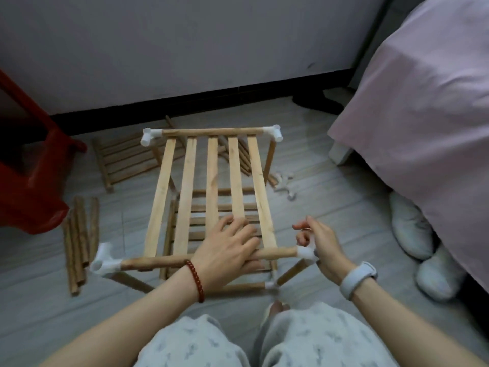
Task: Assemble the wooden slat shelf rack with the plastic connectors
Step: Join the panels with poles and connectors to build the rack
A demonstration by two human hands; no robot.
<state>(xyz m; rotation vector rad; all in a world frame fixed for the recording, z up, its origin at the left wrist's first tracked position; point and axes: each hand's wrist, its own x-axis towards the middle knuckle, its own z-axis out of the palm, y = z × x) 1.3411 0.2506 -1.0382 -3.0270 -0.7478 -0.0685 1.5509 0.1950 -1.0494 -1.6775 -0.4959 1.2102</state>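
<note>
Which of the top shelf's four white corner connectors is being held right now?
The near-right connector: the right hand grips it. The near-left, far-left and far-right ones are untouched.

Bare forearms, no sleeves; left wrist wears a dark red bead bracelet (pixel 195 281); right wrist wears a pale grey smooth band (pixel 357 279), watch-like; legs in light grey trousers (pixel 312 340) with a small darker scattered print; hands without rings.

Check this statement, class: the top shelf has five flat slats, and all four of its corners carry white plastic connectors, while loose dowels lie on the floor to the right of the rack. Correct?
Not quite. The head view shows the loose dowels lying left of the rack, beside the red stool. The five slats and four white connectors are right.
</note>
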